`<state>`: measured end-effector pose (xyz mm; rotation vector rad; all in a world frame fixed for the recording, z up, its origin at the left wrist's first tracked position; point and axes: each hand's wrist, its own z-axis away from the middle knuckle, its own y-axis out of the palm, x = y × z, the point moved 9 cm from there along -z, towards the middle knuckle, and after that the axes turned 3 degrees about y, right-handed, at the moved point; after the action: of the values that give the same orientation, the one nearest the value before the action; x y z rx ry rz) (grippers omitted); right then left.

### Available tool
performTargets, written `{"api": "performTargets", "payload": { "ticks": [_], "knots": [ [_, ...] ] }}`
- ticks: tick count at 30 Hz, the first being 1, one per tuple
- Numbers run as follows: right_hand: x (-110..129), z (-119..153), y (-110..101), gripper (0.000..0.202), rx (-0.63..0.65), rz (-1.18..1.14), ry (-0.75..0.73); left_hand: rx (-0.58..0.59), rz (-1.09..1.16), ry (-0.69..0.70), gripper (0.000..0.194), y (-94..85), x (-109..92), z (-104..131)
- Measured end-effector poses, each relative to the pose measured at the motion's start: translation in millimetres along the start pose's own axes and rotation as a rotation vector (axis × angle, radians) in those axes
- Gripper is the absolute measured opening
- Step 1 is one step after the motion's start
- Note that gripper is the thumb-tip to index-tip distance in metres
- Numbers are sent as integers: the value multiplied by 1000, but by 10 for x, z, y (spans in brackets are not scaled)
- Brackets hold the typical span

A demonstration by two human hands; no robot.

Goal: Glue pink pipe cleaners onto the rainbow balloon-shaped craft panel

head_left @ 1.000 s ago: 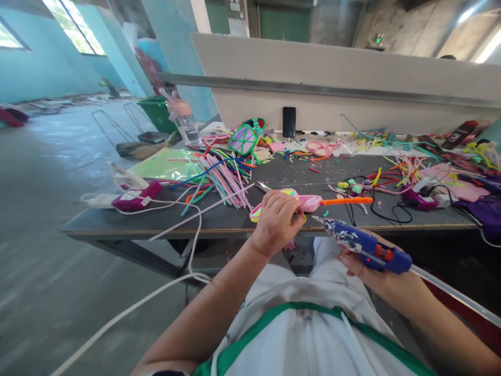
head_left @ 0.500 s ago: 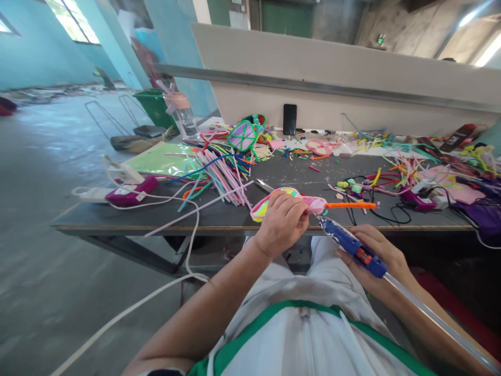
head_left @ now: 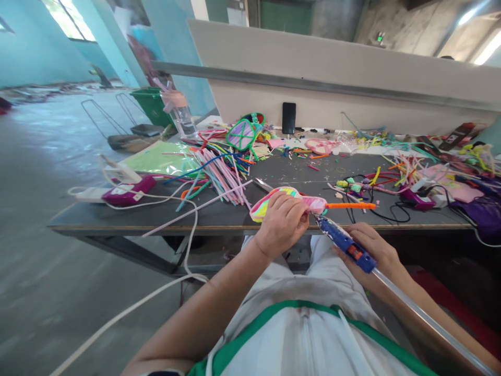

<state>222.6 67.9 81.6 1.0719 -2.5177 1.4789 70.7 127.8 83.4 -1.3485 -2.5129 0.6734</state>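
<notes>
My left hand (head_left: 282, 222) is closed around a pipe-cleaner craft piece (head_left: 315, 203), pink-edged with yellow and turquoise stripes, held over the table's front edge. An orange pipe cleaner (head_left: 351, 206) sticks out from its right end. My right hand (head_left: 373, 248) grips a blue hot glue gun (head_left: 342, 240), with a long clear glue stick (head_left: 422, 308) running out of its back. The gun's nozzle is at the lower edge of the piece, beside my left fingertips; whether it touches is hard to tell. Metal scissors (head_left: 263, 184) lie just behind the piece, partly hidden.
A bundle of pale pipe cleaners (head_left: 221, 175) lies on the grey table (head_left: 289, 169). Purple power sockets (head_left: 129, 192) with white cords sit at the left. A phone (head_left: 288, 118) leans on the back board. A water bottle (head_left: 182, 112) stands back left; colourful scraps (head_left: 356, 185) lie at right.
My right hand and the glue gun have shifted slightly left, the nozzle staying by the craft piece. My left hand holds the piece in nearly the same spot. The view has shifted a little.
</notes>
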Motion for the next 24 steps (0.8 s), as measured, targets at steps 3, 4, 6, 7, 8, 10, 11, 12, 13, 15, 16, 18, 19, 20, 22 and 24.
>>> {"api": "performTargets", "payload": {
  "ticks": [3,4,6,7,8,10,11,12,13,15,16,18,19,20,22,24],
  "knots": [
    [-27,1,30,20,32,-16,30,0,4,8,10,3,-6,0],
    [-32,1,37,20,38,-20,35,-2,7,12,10,3,-9,1],
    [-32,-1,40,21,38,-16,31,-7,11,19,10,2,-13,3],
    [-28,-1,38,21,35,-12,23,-11,10,21,10,1,-14,4],
    [-25,-1,36,22,32,-9,16,-13,9,22,10,1,-14,5],
    [-30,2,32,22,27,-7,12,-11,5,22,10,7,-12,9],
    [-38,5,35,22,30,-7,16,-7,3,21,10,12,-9,11],
    [-49,8,40,22,35,-7,23,-3,1,20,10,18,-7,13],
    [-60,12,44,21,38,-6,32,0,-2,17,10,24,-5,16],
    [-69,17,47,17,32,-9,34,-2,-7,15,9,25,-3,20],
    [-68,18,44,15,22,-10,30,-6,-8,18,9,24,-5,22],
    [-65,18,34,9,-7,-6,25,-13,-8,24,10,21,-10,26],
    [-66,17,34,7,-16,-2,26,-12,-7,24,10,23,-11,27],
    [-71,16,34,6,-21,2,33,-9,-5,22,11,28,-9,30],
    [-81,16,40,6,-19,8,47,3,-2,11,10,41,1,35],
    [-81,20,30,6,-28,12,46,7,0,3,10,45,5,41]
  ]
}}
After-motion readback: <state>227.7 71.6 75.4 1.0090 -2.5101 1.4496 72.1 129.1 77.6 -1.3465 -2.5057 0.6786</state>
